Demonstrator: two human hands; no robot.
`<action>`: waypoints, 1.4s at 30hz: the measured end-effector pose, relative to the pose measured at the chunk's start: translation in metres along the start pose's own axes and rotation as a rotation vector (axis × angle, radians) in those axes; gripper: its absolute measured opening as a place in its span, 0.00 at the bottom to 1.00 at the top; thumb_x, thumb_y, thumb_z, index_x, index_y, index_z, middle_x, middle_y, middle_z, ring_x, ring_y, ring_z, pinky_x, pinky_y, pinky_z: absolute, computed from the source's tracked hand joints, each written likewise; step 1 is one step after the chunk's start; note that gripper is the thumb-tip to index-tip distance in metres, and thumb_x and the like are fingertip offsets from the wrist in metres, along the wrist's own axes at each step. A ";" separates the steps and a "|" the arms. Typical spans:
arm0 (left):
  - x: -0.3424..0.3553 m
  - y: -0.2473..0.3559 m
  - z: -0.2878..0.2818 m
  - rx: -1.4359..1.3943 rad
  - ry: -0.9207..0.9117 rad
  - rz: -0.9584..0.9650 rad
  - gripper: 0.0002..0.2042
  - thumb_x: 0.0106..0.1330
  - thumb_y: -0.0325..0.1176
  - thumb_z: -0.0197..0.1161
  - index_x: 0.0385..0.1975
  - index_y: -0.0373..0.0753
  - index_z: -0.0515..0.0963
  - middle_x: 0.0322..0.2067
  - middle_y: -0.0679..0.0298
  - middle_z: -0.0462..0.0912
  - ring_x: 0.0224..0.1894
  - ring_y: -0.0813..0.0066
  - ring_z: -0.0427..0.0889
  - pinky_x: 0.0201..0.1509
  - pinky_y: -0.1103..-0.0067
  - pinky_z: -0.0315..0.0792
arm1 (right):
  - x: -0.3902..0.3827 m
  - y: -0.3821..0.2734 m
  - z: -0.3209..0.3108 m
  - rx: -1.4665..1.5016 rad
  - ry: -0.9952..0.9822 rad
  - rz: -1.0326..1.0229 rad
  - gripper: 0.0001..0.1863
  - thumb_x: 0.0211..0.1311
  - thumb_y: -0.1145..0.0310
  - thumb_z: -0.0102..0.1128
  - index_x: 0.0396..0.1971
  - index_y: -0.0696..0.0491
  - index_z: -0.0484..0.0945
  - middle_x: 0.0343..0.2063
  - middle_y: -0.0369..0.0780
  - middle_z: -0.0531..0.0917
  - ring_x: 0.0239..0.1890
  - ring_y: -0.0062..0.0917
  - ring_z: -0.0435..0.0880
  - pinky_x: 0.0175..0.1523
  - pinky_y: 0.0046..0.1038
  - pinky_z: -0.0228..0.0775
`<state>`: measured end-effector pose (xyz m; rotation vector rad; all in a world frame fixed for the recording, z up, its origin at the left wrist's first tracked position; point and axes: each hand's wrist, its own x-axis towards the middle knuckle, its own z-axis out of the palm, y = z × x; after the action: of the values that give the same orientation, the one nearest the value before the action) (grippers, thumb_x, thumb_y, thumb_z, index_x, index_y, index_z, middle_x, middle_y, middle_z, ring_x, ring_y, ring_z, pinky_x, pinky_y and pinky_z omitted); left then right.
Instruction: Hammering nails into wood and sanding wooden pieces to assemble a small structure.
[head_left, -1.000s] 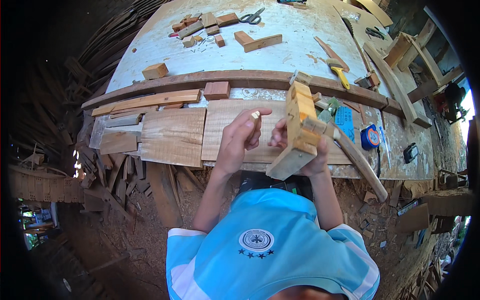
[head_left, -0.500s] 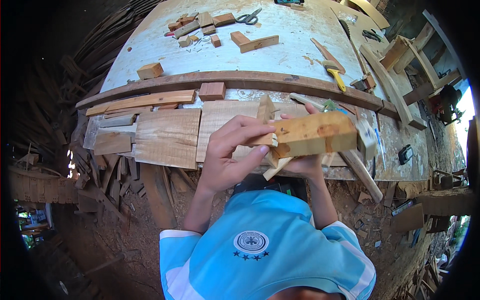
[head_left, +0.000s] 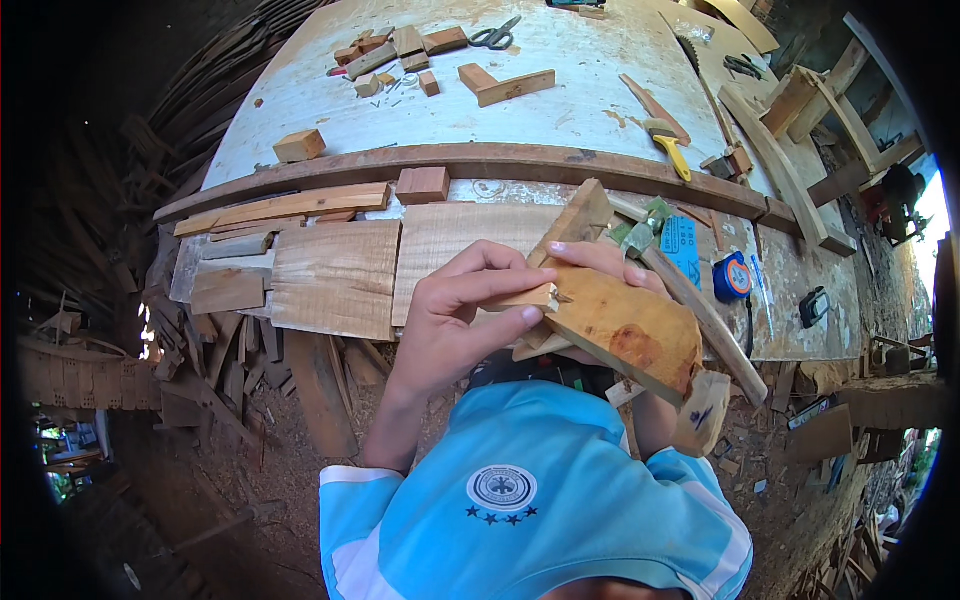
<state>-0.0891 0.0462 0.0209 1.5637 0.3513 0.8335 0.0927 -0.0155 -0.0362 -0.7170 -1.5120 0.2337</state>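
Close to my body, my left hand (head_left: 462, 308) pinches a small pale wood strip (head_left: 525, 299) between thumb and fingers. The strip's rough end touches, or nearly touches, the edge of a thick yellowish wood block (head_left: 635, 325) with a dark knot. My right hand (head_left: 610, 262) grips this block from its far side, fingers over the top edge, thumb hidden. Another wood piece (head_left: 580, 215) sticks out beyond the block's far end. At its near end shows a pale wood end with a dark mark (head_left: 702, 412). How these pieces are joined is partly hidden.
Flat boards (head_left: 335, 275) and a long brown beam (head_left: 450, 160) lie across the bench. At right are a long wooden stick (head_left: 715, 335), a blue tape measure (head_left: 733, 277), a blue sheet (head_left: 680, 250) and a yellow-handled brush (head_left: 673, 155). Scissors (head_left: 495, 35) and offcuts (head_left: 405, 50) lie farther back.
My right hand has turned the block so its right end swings down toward my body. The tape measure and blue sheet are now uncovered. My left hand still pinches the strip.
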 end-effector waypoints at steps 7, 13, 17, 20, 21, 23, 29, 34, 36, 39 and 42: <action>0.005 -0.001 -0.001 0.050 -0.085 0.004 0.15 0.53 0.23 0.66 0.43 0.35 0.80 0.39 0.61 0.79 0.41 0.77 0.75 0.47 0.82 0.69 | 0.007 -0.021 -0.011 0.260 -0.146 0.276 0.58 0.22 0.61 0.81 0.60 0.48 0.55 0.51 0.49 0.70 0.52 0.38 0.72 0.56 0.36 0.65; 0.009 0.006 0.004 0.009 -0.120 -0.072 0.14 0.51 0.23 0.68 0.40 0.37 0.82 0.34 0.61 0.82 0.41 0.75 0.78 0.47 0.79 0.70 | -0.002 -0.014 -0.002 0.552 -0.032 0.156 0.68 0.12 0.58 0.85 0.62 0.47 0.50 0.50 0.51 0.67 0.51 0.36 0.72 0.55 0.35 0.67; 0.014 0.005 0.007 0.007 -0.181 -0.011 0.13 0.50 0.24 0.69 0.38 0.37 0.82 0.31 0.61 0.82 0.39 0.76 0.78 0.45 0.80 0.71 | -0.001 -0.012 0.000 0.811 0.020 0.168 0.64 0.17 0.54 0.84 0.61 0.46 0.52 0.46 0.47 0.67 0.48 0.35 0.72 0.52 0.35 0.68; 0.019 0.008 0.011 0.081 -0.262 -0.010 0.13 0.49 0.23 0.69 0.37 0.36 0.83 0.31 0.61 0.82 0.37 0.76 0.79 0.43 0.81 0.71 | -0.002 -0.012 -0.002 0.820 0.076 0.241 0.54 0.31 0.55 0.77 0.61 0.49 0.53 0.45 0.45 0.67 0.48 0.32 0.71 0.53 0.35 0.66; 0.019 0.011 0.013 0.116 -0.237 -0.038 0.15 0.47 0.21 0.70 0.37 0.35 0.82 0.32 0.60 0.81 0.37 0.74 0.79 0.43 0.80 0.71 | -0.001 -0.017 -0.003 0.816 0.080 0.238 0.54 0.31 0.55 0.77 0.61 0.49 0.53 0.45 0.45 0.67 0.48 0.32 0.71 0.53 0.35 0.66; 0.018 0.012 0.016 0.153 -0.213 -0.067 0.16 0.44 0.20 0.70 0.37 0.34 0.82 0.33 0.58 0.81 0.38 0.72 0.79 0.44 0.79 0.71 | 0.001 -0.027 -0.002 0.776 0.185 0.455 0.44 0.42 0.51 0.68 0.57 0.53 0.56 0.43 0.44 0.67 0.47 0.31 0.71 0.53 0.35 0.65; 0.015 0.013 0.021 0.275 -0.156 0.140 0.14 0.49 0.22 0.68 0.38 0.35 0.82 0.31 0.60 0.80 0.34 0.73 0.79 0.37 0.80 0.72 | 0.004 -0.029 -0.005 0.724 0.192 0.457 0.38 0.47 0.51 0.62 0.54 0.58 0.58 0.43 0.44 0.68 0.47 0.29 0.72 0.52 0.33 0.66; 0.015 0.022 0.014 0.502 -0.062 0.265 0.14 0.47 0.21 0.67 0.36 0.37 0.82 0.32 0.61 0.79 0.33 0.71 0.79 0.37 0.78 0.73 | 0.008 -0.038 -0.005 0.863 0.214 0.638 0.40 0.51 0.48 0.58 0.54 0.64 0.59 0.43 0.47 0.68 0.44 0.30 0.72 0.48 0.28 0.68; 0.016 0.018 0.013 0.519 -0.097 0.280 0.14 0.46 0.21 0.67 0.36 0.37 0.82 0.31 0.61 0.79 0.33 0.71 0.79 0.36 0.78 0.73 | 0.008 -0.039 -0.003 0.930 0.225 0.701 0.39 0.52 0.48 0.58 0.54 0.64 0.59 0.43 0.47 0.68 0.44 0.29 0.72 0.48 0.28 0.69; 0.020 0.018 0.009 0.559 -0.172 0.328 0.15 0.46 0.21 0.68 0.36 0.38 0.82 0.30 0.61 0.78 0.33 0.70 0.79 0.35 0.78 0.73 | 0.006 -0.038 -0.004 1.006 0.211 0.747 0.38 0.56 0.47 0.55 0.54 0.64 0.59 0.43 0.47 0.68 0.45 0.30 0.72 0.47 0.28 0.69; 0.019 0.020 0.007 0.575 -0.196 0.368 0.14 0.47 0.23 0.68 0.37 0.39 0.82 0.31 0.61 0.78 0.33 0.69 0.79 0.34 0.78 0.73 | 0.007 -0.043 -0.004 1.090 0.256 0.847 0.36 0.59 0.48 0.51 0.55 0.64 0.59 0.43 0.47 0.68 0.45 0.30 0.72 0.48 0.28 0.70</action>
<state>-0.0756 0.0500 0.0456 2.2764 0.1651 0.8938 0.0846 -0.0459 -0.0058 -0.4056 -0.5723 1.4134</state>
